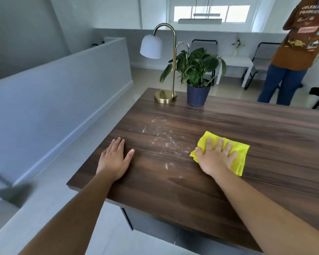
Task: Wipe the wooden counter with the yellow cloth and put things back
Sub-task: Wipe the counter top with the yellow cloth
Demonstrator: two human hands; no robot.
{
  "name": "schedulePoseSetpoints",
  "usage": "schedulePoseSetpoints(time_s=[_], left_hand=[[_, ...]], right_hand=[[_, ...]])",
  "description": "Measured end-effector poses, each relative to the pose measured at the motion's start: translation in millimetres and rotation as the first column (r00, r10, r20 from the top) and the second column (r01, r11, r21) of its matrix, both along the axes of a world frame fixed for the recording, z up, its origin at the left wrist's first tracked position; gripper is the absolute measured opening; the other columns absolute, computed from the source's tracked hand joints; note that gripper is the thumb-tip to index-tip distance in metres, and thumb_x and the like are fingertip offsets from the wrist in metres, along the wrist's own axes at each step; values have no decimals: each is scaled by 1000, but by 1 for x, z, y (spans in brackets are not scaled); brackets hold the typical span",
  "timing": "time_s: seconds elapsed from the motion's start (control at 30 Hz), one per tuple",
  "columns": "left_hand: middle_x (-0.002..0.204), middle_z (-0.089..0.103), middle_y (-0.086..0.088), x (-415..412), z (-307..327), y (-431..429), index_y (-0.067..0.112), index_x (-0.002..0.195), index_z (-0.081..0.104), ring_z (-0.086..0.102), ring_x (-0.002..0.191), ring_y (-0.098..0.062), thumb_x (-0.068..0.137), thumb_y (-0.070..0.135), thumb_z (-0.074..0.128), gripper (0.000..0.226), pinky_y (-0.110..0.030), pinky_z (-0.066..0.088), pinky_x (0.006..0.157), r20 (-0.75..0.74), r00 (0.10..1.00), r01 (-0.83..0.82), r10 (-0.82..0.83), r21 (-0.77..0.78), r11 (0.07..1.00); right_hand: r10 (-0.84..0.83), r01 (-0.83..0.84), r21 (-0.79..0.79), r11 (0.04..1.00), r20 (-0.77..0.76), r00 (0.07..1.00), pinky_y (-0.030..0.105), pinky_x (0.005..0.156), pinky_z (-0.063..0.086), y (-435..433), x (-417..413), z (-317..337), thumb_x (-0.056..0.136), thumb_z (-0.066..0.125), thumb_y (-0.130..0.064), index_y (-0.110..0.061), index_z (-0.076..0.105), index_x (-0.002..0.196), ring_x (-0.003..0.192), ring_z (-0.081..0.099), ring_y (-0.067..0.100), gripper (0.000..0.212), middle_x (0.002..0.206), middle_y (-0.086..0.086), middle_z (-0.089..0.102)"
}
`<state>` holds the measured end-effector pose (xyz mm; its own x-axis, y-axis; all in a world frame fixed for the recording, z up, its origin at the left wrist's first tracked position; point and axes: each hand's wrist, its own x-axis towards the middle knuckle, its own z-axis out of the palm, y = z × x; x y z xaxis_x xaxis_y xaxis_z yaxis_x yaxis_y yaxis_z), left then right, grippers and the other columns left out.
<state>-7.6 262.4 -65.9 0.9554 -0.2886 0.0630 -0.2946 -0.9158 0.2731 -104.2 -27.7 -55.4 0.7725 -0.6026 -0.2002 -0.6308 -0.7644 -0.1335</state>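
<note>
the wooden counter (201, 196) fills the lower and right part of the frame, its near corner bare and dark. a little higher, the left hand (114, 161) lies flat at centre-left, palm down, fingers (118, 143) straight and close together, thumb out to the right; it holds nothing and seems only to brace the body near the counter's left edge. level with it at centre-right, the right hand (215, 159) presses on the yellow cloth (240, 157), fingers spread wide over the top and the thumb hooked round the cloth's left edge, so it is pinned more than gripped. the cloth is folded into a flat pad lying on the wood.

between the hands and just above them, whitish powder (164, 138) is scattered in streaks towards the centre of the frame. the wiping looks barely started. to do it well, i'd sweep the pad left across the streaks with even pressure, gather the powder in one direction rather than smearing it, and keep the folded edge leading.

farther up, near the counter's far left corner, a brass lamp (165, 96) and a potted plant (198, 94) stand just beside each other, apart from the powder. a person (300, 43) stands beyond, upper right.
</note>
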Motion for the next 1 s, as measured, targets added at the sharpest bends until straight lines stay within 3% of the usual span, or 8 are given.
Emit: schedulePoseSetpoints(time_s=[0.13, 0.3, 0.4, 0.53, 0.7, 0.77, 0.87, 1.0], left_hand=[[159, 9, 2, 27, -3, 2, 17, 149, 14, 2, 146, -12, 93, 57, 18, 69, -39, 12, 116, -20, 1000, -6, 5, -49, 999], [159, 11, -2, 72, -4, 2, 14, 148, 16, 8, 146, -17, 93, 55, 21, 69, -36, 10, 116, -35, 998, 50, -52, -70, 996], [159, 10, -2, 100, -3, -2, 13, 148, 14, 6, 146, -16, 94, 55, 19, 68, -36, 9, 116, -52, 994, 96, -96, -17, 995], [159, 10, -1, 122, -5, -13, 13, 148, 14, 3, 146, -14, 94, 53, 18, 67, -36, 8, 116, -72, 985, 155, -154, 7, 988], [158, 17, -4, 124, -12, -12, 11, 148, 18, 8, 146, -15, 93, 55, 15, 70, -35, 11, 116, 7, 989, 148, -148, -48, 988], [158, 17, -4, 124, -12, -11, 11, 147, 18, 10, 145, -16, 93, 54, 16, 69, -34, 11, 116, 6, 991, 135, -136, -107, 985], [158, 16, -5, 123, -11, -12, 11, 148, 17, 11, 145, -17, 94, 53, 18, 69, -34, 12, 116, 2, 992, 127, -129, -176, 976], [157, 19, -8, 124, -9, -8, 9, 147, 19, 14, 145, -19, 95, 50, 24, 67, -33, 12, 116, -14, 995, 90, -101, -348, 933]], right_hand=[[384, -384, -7, 923, 22, 923, 60, 112, -10, 87, 21, -4, 93, 18, -58, -32, -3, 150, 145, -14, 38, 66, 161, 7, -10], [820, -822, 14, 569, 63, 569, 43, 113, -21, 80, -31, 0, 83, 21, -42, -56, 0, 142, 143, -25, 13, 64, 157, -19, -13], [740, -740, -21, 672, 7, 672, 40, 115, -21, 29, -50, 0, 78, 15, -45, -65, -13, 133, 141, -30, 10, 65, 152, -28, -20], [266, -269, -87, 959, -45, 963, 54, 117, -3, -37, -19, -4, 92, 25, -57, -55, -17, 136, 147, -16, 24, 61, 159, -8, -16], [-181, 180, -35, 983, -22, 983, 63, 114, -1, -35, 75, -3, 87, 20, -69, -36, -1, 150, 146, -10, 37, 74, 161, 5, -9], [-145, 146, 10, 989, -17, 989, 63, 114, -3, -4, 114, 0, 88, 20, -69, -31, -1, 151, 146, -11, 38, 76, 161, 8, -9], [139, -139, 8, 990, 4, 990, 60, 114, -7, 70, 149, 1, 89, 20, -66, -34, -1, 150, 146, -12, 37, 72, 161, 6, -10], [558, -556, -55, 829, 44, 828, 54, 116, -8, 140, 130, -4, 89, 23, -63, -44, 0, 147, 147, -11, 28, 65, 161, -2, -8]])
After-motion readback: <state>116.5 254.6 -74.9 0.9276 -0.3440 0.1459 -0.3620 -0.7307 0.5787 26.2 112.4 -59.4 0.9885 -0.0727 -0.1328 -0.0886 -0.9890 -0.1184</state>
